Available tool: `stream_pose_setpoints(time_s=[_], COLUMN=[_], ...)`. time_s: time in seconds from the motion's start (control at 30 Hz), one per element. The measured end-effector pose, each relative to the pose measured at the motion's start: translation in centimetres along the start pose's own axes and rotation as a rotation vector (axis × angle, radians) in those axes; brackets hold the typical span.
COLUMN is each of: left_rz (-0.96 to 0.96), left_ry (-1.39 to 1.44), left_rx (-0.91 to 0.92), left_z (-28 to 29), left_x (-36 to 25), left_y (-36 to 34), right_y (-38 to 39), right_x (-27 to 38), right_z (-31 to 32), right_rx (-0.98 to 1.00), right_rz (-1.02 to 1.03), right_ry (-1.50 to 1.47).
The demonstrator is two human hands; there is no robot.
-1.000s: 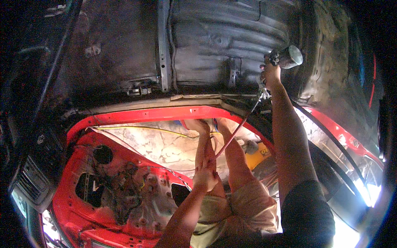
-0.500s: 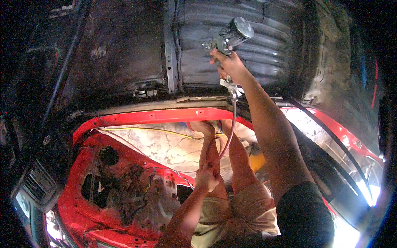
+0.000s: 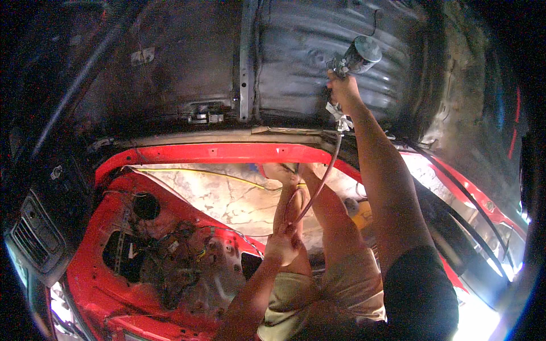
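Note:
My right hand [image 3: 344,92] is wrapped round the handle of a spray gun [image 3: 340,69], held out over the dark, ribbed floor panel [image 3: 296,85] of a car. On top of the gun sits a grey, round paint cup [image 3: 362,54], tilted to the right. From the pale wrapped fitting below the handle, a reddish air hose [image 3: 329,170] hangs down and loops toward my left hand [image 3: 282,248]. That hand is closed round the hose in front of my legs. The gun's nozzle end points left and away, partly lost against the dark panel.
A red door sill [image 3: 216,152] runs across between me and the car floor. The stripped red door [image 3: 96,273] stands at the left with loose wiring. A yellow cord [image 3: 216,174] lies on the cracked ground. Black straps or trim [image 3: 455,204] cross at the right.
My right hand and the spray gun have moved right and slightly nearer within the view. The view has shifted a little too. My left hand keeps its hold on the hose.

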State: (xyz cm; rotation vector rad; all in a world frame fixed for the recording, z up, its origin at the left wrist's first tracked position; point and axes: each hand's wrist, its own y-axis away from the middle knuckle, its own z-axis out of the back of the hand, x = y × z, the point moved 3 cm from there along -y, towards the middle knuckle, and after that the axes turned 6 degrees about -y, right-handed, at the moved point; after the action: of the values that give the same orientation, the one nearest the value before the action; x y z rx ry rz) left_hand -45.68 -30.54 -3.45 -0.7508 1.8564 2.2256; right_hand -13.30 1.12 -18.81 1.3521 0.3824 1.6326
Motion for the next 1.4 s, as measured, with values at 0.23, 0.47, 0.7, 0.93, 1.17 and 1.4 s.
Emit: stream_pose_setpoints(time_s=[0.23, 0.47, 0.7, 0.93, 1.17, 1.4], left_rz=[0.098, 0.031, -0.141, -0.705, -0.819, -0.989], left_ry=[-0.080, -0.047, 0.569, 0.409, 0.457, 0.934], left_rx=[-0.156, 0.070, 0.237, 0.357, 0.460, 0.187], left_z=[4.8, 3.7, 4.9, 12.8, 17.1, 19.6], left_x=[2.1, 5.3, 7.6, 7.7, 10.9, 14.5], left_y=[0.0, -6.9, -14.0, -17.7, -18.8, -18.2], right_y=[0.7, 2.6, 16.2, 20.7, 22.1, 21.4], right_x=[-1.4, -1.0, 0.2, 2.3, 2.3, 1.9], right_z=[-0.5, -1.7, -9.0, -14.4, -16.8, -20.6], right_rx=[0.206, 0.000, -0.073, 0.240, 0.212, 0.217], right_rz=[-0.006, 0.225, 0.555, 0.652, 0.740, 0.766], right_ry=[-0.278, -0.099, -0.084, 0.028, 0.095, 0.144])
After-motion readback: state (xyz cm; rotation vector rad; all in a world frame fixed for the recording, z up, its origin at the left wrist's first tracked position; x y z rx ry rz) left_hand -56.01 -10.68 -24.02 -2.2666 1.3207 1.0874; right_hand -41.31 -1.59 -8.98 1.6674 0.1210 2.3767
